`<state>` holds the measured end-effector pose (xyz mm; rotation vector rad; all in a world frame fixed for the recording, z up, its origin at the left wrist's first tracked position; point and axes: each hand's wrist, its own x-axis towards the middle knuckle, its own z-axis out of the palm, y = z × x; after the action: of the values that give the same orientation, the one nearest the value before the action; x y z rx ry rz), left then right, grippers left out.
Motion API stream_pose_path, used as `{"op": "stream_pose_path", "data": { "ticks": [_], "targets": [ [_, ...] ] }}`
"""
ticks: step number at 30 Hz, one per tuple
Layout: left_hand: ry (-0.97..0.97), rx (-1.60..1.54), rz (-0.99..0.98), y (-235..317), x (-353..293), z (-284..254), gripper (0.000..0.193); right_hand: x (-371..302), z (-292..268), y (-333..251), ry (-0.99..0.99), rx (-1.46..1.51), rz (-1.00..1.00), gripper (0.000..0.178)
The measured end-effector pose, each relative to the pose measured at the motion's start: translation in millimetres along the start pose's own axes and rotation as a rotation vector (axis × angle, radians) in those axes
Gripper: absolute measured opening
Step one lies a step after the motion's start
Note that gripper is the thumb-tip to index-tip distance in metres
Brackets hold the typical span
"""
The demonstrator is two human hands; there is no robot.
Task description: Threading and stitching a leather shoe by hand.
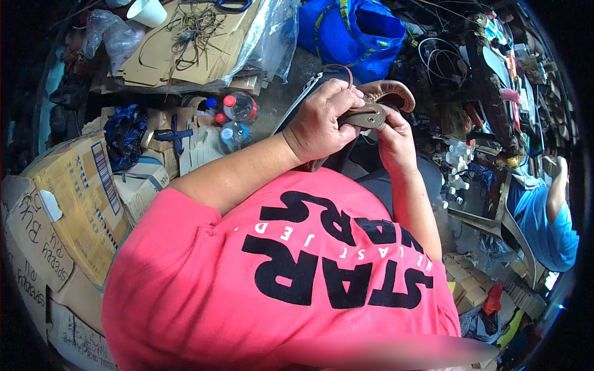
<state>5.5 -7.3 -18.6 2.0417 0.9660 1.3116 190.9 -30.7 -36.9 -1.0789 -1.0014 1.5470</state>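
Head view: the brown leather sandal (380, 105) sits far of the pink shirt (278, 272), its long axis running left to right. The left hand (325, 120) is curled tight over its near-left end; the right hand (393, 139) pinches it from beneath, fingers closed.

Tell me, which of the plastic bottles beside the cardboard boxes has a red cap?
The larger clear bottle, which lies farthest from the person. The smaller bottle just below it has a blue cap instead.
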Motion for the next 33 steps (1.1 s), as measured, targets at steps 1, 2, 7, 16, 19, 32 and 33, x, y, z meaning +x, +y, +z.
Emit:
{"op": "stream_pose_path", "data": {
  "ticks": [1,2,7,16,19,32,33],
  "targets": [
    [0.001,0.000,-0.001,0,0,0,0.031,1,-1,1,-0.025,0.015,-0.009,0.019],
    [0.000,-0.010,-0.021,0,0,1,0.031,1,-2,1,-0.050,0.031,-0.018,0.019],
    [-0.008,-0.014,-0.048,-2,-1,2,0.031,2,-2,5,-0.037,0.099,-0.005,0.017],
    [-0.056,0.089,0.045,0,-2,1,0.029,-1,1,3,0.065,-0.105,-0.066,0.017],
    [-0.031,0.036,-0.020,0,-1,2,0.031,-1,1,6,0.063,-0.106,-0.072,0.019],
    [0.042,0.049,-0.019,-2,-2,6,0.032,-2,13,2,0.045,0.009,-0.050,0.022],
    [0.045,0.049,-0.022,-2,-2,7,0.032,-2,14,3,0.045,0.008,-0.050,0.022]
  ]
}}
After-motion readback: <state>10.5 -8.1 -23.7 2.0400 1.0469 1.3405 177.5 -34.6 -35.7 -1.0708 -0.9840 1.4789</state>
